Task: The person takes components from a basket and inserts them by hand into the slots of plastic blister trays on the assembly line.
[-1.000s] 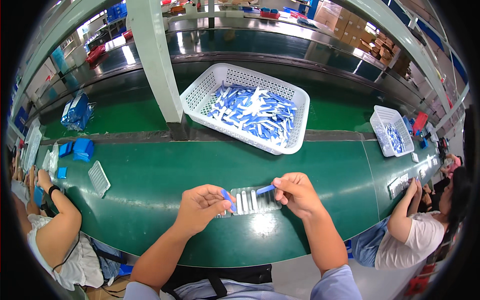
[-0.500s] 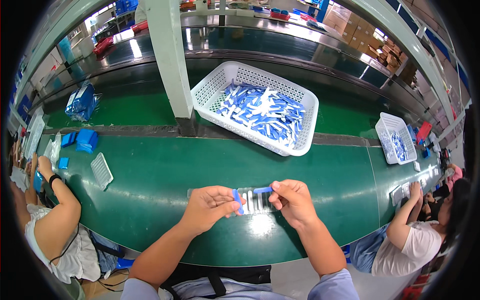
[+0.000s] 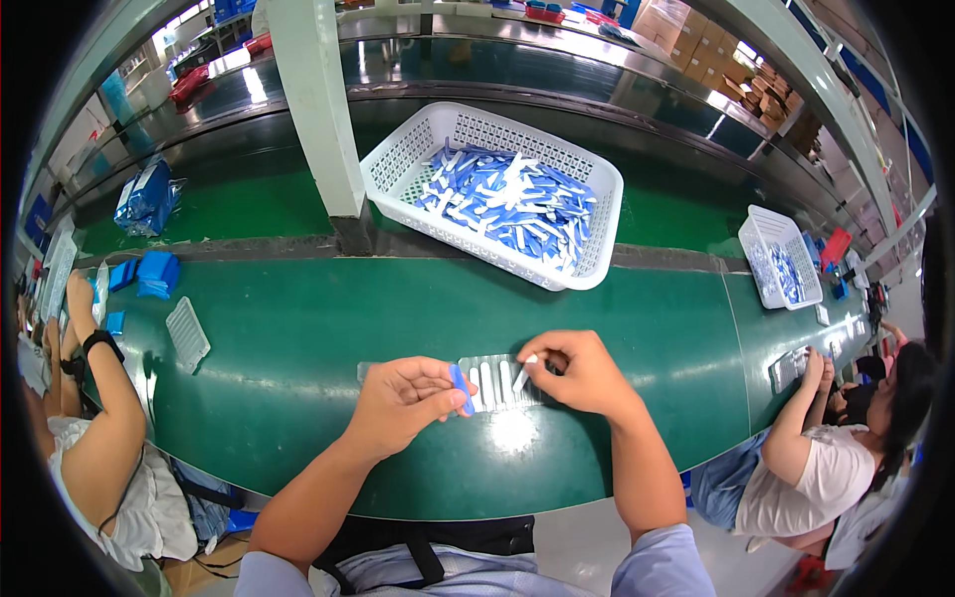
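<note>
While the green desk [image 3: 298, 338] carries a big white basket [image 3: 398, 164] of blue pieces up top, a clear tray [image 3: 492, 383] lies between both hands. Left hand [image 3: 403, 403] pinches a blue piece [image 3: 461, 388] at the tray's edge; right hand [image 3: 582, 373] pinches a small white piece [image 3: 524, 370] over it.

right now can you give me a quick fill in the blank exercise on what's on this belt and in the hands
1. The left hand pinches a small ____ piece between its fingertips.
2. The right hand holds a thin white stick over the clear ridged ____ that lies on the green belt.
3. The blue and white pieces are heaped in a white ____ beyond the belt.

Missing words: blue; tray; basket
</note>
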### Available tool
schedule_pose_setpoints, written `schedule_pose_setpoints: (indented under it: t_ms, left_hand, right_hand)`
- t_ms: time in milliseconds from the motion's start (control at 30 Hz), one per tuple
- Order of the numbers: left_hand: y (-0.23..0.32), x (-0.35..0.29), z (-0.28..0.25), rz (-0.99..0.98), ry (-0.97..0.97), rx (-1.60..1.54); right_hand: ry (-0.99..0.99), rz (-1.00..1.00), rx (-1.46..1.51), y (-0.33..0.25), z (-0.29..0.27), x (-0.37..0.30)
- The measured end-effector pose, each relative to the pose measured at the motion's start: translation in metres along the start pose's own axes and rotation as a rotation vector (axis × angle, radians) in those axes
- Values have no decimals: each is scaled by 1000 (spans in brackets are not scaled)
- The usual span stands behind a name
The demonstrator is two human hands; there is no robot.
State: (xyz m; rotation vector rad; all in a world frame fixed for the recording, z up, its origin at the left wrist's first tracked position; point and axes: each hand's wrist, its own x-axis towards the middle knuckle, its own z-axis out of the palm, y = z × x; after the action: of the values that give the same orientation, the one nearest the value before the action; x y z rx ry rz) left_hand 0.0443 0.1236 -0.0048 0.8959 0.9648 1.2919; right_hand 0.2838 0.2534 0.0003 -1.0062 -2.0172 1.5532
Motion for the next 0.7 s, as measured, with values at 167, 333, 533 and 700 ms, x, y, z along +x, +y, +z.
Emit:
schedule_pose_setpoints:
  t_ms: [167, 333, 533, 700]
  left_hand:
    - [-2, -1, -1, -6, 11, 7]
    - [-7, -1, -5, 34, -1, -18]
    - [-6, -1, -3, 40, -6, -92]
    - [-15, -1, -1, -106, -77, -372]
  right_hand:
    - [80, -404, -497, -5, 9, 5]
    - [78, -266, -398, -9, 8, 4]
    - [359, -420, -473, -12, 25, 0]
    - [250, -639, -179, -32, 65, -15]
